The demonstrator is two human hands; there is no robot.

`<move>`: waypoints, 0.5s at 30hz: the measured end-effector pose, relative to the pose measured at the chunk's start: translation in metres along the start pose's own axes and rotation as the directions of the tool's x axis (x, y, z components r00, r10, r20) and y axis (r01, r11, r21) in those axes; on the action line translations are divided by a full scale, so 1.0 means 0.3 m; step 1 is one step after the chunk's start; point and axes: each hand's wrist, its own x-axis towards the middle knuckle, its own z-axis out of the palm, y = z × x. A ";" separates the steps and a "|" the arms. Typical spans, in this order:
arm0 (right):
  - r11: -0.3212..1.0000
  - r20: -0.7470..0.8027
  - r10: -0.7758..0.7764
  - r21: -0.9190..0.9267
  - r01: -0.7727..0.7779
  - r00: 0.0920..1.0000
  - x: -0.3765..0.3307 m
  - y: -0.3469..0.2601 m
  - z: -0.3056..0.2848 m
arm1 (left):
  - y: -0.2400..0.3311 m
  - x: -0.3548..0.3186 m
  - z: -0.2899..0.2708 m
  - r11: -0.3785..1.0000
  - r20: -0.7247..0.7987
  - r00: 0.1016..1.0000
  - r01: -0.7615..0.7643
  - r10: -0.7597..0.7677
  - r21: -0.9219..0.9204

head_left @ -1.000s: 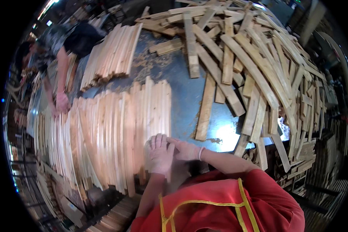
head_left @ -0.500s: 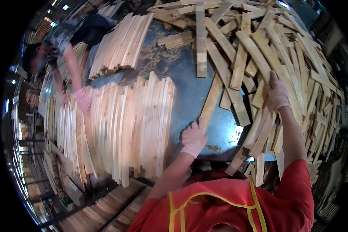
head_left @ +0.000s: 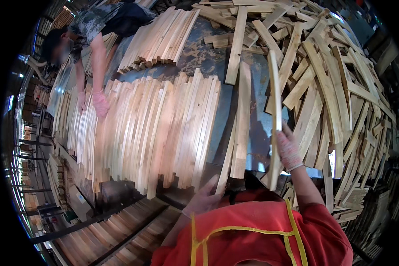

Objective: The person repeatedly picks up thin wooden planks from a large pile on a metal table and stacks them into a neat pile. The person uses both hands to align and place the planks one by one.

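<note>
My right hand [head_left: 288,148], in a pale glove, grips a long thin wooden slat [head_left: 275,111] that stands nearly on edge above the metal table [head_left: 259,133]. My left hand [head_left: 204,199] hangs low at the table's near edge, just under the end of another slat [head_left: 241,124] that lies flat; whether it touches that slat I cannot tell. To the left lies a wide row of slats [head_left: 155,124] packed side by side. On the right is a loose heap of slats [head_left: 337,88].
A co-worker at the far left leans over the table, a gloved hand [head_left: 100,103] pressed on the row of slats. A second bundle of slats [head_left: 159,40] lies at the back. Stacked wood fills racks below the near edge.
My right hand has come back from the heap with one slat, now lifted on edge. My left hand has dropped from the table to its near edge. The view has tilted.
</note>
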 end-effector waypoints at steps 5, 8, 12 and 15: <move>0.969 0.002 0.191 -0.161 -0.188 0.982 -0.013 0.169 0.225 | 0.008 0.056 0.000 0.896 -0.001 0.995 -0.086 0.096 0.435; 0.706 -0.037 0.034 -0.706 -0.050 0.999 0.033 0.198 0.336 | 0.012 0.166 0.037 0.809 -0.059 0.996 -0.015 0.062 0.587; 0.813 -0.083 0.154 -0.556 -0.174 0.985 0.046 0.110 0.350 | 0.077 0.149 0.092 0.817 -0.112 0.994 0.059 0.007 0.573; 0.979 -0.032 0.205 0.005 -0.205 0.978 0.029 0.125 0.270 | 0.087 0.169 0.084 0.874 -0.039 0.999 -0.003 0.025 0.485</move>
